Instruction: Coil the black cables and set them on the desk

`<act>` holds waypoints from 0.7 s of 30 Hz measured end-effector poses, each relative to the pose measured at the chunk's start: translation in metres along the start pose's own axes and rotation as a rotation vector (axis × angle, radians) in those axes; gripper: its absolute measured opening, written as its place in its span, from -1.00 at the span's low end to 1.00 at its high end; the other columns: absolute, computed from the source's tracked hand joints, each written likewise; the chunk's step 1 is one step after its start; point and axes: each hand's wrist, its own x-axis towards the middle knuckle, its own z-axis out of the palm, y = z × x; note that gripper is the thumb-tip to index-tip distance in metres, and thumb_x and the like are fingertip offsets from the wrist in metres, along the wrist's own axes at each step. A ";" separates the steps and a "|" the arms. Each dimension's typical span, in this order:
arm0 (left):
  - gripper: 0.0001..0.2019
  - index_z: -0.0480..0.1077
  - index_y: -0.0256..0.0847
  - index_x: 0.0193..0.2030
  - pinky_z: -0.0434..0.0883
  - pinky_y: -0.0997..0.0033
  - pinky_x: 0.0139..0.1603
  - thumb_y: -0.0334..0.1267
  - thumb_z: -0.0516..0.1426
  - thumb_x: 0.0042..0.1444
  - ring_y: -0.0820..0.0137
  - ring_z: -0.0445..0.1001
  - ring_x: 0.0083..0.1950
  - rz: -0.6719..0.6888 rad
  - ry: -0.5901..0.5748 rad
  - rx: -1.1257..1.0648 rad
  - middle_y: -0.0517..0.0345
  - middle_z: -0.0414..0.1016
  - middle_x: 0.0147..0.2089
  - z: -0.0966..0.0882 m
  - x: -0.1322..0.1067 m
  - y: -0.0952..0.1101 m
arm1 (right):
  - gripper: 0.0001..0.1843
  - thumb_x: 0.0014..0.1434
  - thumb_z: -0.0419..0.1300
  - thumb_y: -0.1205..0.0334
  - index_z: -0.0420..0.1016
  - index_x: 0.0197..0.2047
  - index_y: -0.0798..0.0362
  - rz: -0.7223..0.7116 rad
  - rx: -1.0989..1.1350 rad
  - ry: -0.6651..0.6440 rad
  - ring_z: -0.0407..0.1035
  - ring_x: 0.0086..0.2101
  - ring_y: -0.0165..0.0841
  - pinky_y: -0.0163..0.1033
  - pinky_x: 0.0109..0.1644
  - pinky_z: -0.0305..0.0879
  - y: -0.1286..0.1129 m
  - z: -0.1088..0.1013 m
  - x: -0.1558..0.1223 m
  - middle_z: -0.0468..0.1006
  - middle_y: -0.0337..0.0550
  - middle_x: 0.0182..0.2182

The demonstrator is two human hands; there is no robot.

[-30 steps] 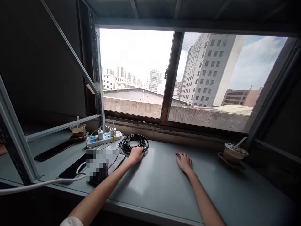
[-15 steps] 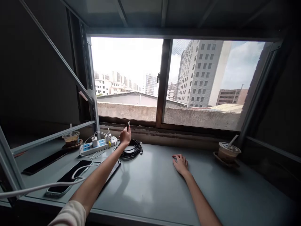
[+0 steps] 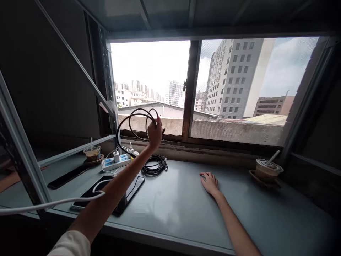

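Observation:
My left hand point(image 3: 155, 133) is raised in front of the window, its fingers closed around a thin black cable point(image 3: 117, 134). The cable hangs in several loose loops to the left of the fist. Below it, on the grey shelf top point(image 3: 176, 206), lies a second coil of black cable point(image 3: 153, 173) with its plugs at the right side. My right hand point(image 3: 210, 183) rests palm down on the shelf top, fingers spread, holding nothing. Under my left forearm lie a black tablet-like device point(image 3: 131, 192) and a phone point(image 3: 89, 192), both partly covered.
A white power strip point(image 3: 109, 164) with chargers and white cords stands at the back left. Left of it are a lidded cup point(image 3: 92, 153) and a dark flat device point(image 3: 68, 176). Another cup point(image 3: 268, 170) stands at right. A person's arm point(image 3: 9, 180) shows beyond the metal upright point(image 3: 25, 149).
My left hand has risen and moved right, and looped black cable now shows in it. My right hand stays on the shelf. The view has shifted slightly left.

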 end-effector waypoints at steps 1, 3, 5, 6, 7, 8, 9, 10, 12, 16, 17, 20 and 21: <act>-0.62 0.11 -0.15 -0.55 0.12 0.50 -0.61 -0.03 -0.13 0.23 0.54 0.12 -0.66 -0.015 -0.082 -0.032 0.32 0.07 -0.68 0.001 -0.013 0.006 | -0.79 0.17 0.12 0.40 0.42 -0.10 0.12 -0.008 0.049 0.004 0.17 0.00 -0.20 0.06 0.14 0.00 -0.004 -0.002 -0.001 0.35 -0.08 -0.08; -0.58 0.11 -0.16 -0.59 0.09 0.51 -0.66 0.03 -0.10 0.20 0.55 0.08 -0.69 -0.050 -0.248 -0.083 0.32 0.05 -0.70 0.002 -0.043 0.015 | -0.77 0.17 0.08 0.41 0.41 -0.09 0.12 -0.034 0.173 0.018 0.22 -0.04 -0.22 0.01 0.10 0.08 -0.016 -0.007 -0.005 0.36 -0.08 -0.08; -0.57 0.11 -0.16 -0.59 0.05 0.52 -0.69 0.08 -0.07 0.16 0.57 0.04 -0.70 -0.094 -0.396 -0.128 0.32 0.06 -0.70 -0.002 -0.077 0.019 | -0.74 0.21 -0.01 0.35 0.40 -0.06 0.10 -0.085 0.328 0.043 0.29 -0.10 -0.28 -0.14 0.02 0.20 -0.033 -0.015 -0.012 0.37 -0.06 -0.07; -0.59 0.11 -0.15 -0.57 0.02 0.54 -0.72 0.10 -0.06 0.15 0.58 0.01 -0.71 -0.141 -0.461 -0.150 0.34 0.04 -0.70 -0.004 -0.093 0.020 | -0.71 0.24 -0.06 0.28 0.39 -0.05 0.10 -0.116 0.409 0.062 0.29 -0.10 -0.30 -0.20 -0.01 0.23 -0.043 -0.019 -0.019 0.37 -0.05 -0.05; -0.60 0.11 -0.15 -0.53 -0.01 0.56 -0.73 0.13 -0.04 0.12 0.59 -0.02 -0.71 -0.285 -0.546 -0.205 0.36 0.03 -0.68 -0.007 -0.109 0.019 | -0.67 0.27 -0.11 0.22 0.35 -0.01 0.10 -0.145 0.486 0.085 0.28 -0.07 -0.30 -0.23 0.00 0.23 -0.054 -0.024 -0.029 0.36 -0.04 -0.03; -0.59 0.09 -0.14 -0.51 -0.05 0.58 -0.75 0.17 -0.03 0.08 0.60 -0.06 -0.72 -0.440 -0.603 -0.263 0.38 0.01 -0.68 -0.010 -0.123 0.018 | -0.63 0.29 -0.15 0.16 0.32 0.02 0.09 -0.172 0.557 0.102 0.27 -0.04 -0.30 -0.23 0.02 0.23 -0.065 -0.027 -0.042 0.36 -0.04 -0.01; -0.58 0.08 -0.13 -0.49 -0.07 0.58 -0.77 0.21 -0.05 0.07 0.60 -0.10 -0.73 -0.494 -0.635 -0.284 0.40 -0.02 -0.68 -0.012 -0.136 0.015 | -0.59 0.30 -0.19 0.10 0.30 0.04 0.08 -0.199 0.622 0.104 0.26 -0.02 -0.30 -0.23 0.05 0.22 -0.077 -0.030 -0.058 0.35 -0.04 0.00; -0.56 0.07 -0.12 -0.48 -0.10 0.58 -0.78 0.25 -0.08 0.05 0.60 -0.15 -0.74 -0.528 -0.665 -0.305 0.43 -0.06 -0.69 -0.013 -0.148 0.013 | -0.55 0.31 -0.23 0.04 0.30 0.05 0.07 -0.225 0.679 0.093 0.27 -0.01 -0.31 -0.23 0.05 0.23 -0.088 -0.031 -0.075 0.36 -0.05 0.01; -0.53 0.11 -0.13 -0.44 -0.07 0.60 -0.78 0.29 -0.06 0.00 0.61 -0.14 -0.73 -0.605 -0.681 -0.384 0.45 -0.10 -0.70 -0.014 -0.167 0.009 | -0.48 0.32 -0.27 -0.06 0.28 0.10 0.01 -0.279 0.796 0.006 0.28 -0.01 -0.30 -0.22 0.02 0.28 -0.108 -0.028 -0.113 0.37 -0.08 0.01; -0.53 0.17 -0.18 -0.36 0.04 0.62 -0.74 0.25 0.00 0.01 0.60 -0.02 -0.73 -0.753 -0.624 -0.463 0.45 0.01 -0.73 -0.013 -0.193 0.006 | -0.27 0.21 0.07 -0.10 -0.15 0.33 -0.11 -0.324 1.268 -0.150 0.05 0.16 -0.24 -0.15 0.18 0.09 -0.130 -0.004 -0.168 0.02 -0.08 0.25; -0.54 0.17 -0.18 -0.36 0.06 0.61 -0.74 0.24 -0.01 0.03 0.59 0.00 -0.73 -0.768 -0.637 -0.453 0.44 0.03 -0.74 -0.014 -0.199 0.006 | -0.26 0.20 0.08 -0.12 -0.12 0.33 -0.10 -0.287 1.320 -0.082 0.07 0.16 -0.22 -0.15 0.17 0.09 -0.131 0.004 -0.174 0.05 -0.06 0.23; -0.54 0.19 -0.19 -0.36 0.14 0.57 -0.72 0.23 -0.05 0.06 0.56 0.05 -0.74 -0.726 -0.725 -0.378 0.42 0.04 -0.76 -0.019 -0.209 0.004 | -0.31 0.18 0.09 -0.15 0.08 0.26 0.01 -0.165 1.274 0.021 0.32 -0.07 -0.20 -0.16 0.01 0.24 -0.124 0.020 -0.182 0.43 -0.03 -0.09; -0.55 0.21 -0.20 -0.34 0.16 0.56 -0.69 0.21 -0.05 0.07 0.54 0.08 -0.73 -0.684 -0.743 -0.328 0.42 0.06 -0.76 -0.022 -0.211 0.002 | -0.34 0.19 0.08 -0.15 0.12 0.23 0.04 -0.140 1.246 0.019 0.36 -0.16 -0.22 -0.18 -0.05 0.27 -0.121 0.023 -0.182 0.47 -0.07 -0.22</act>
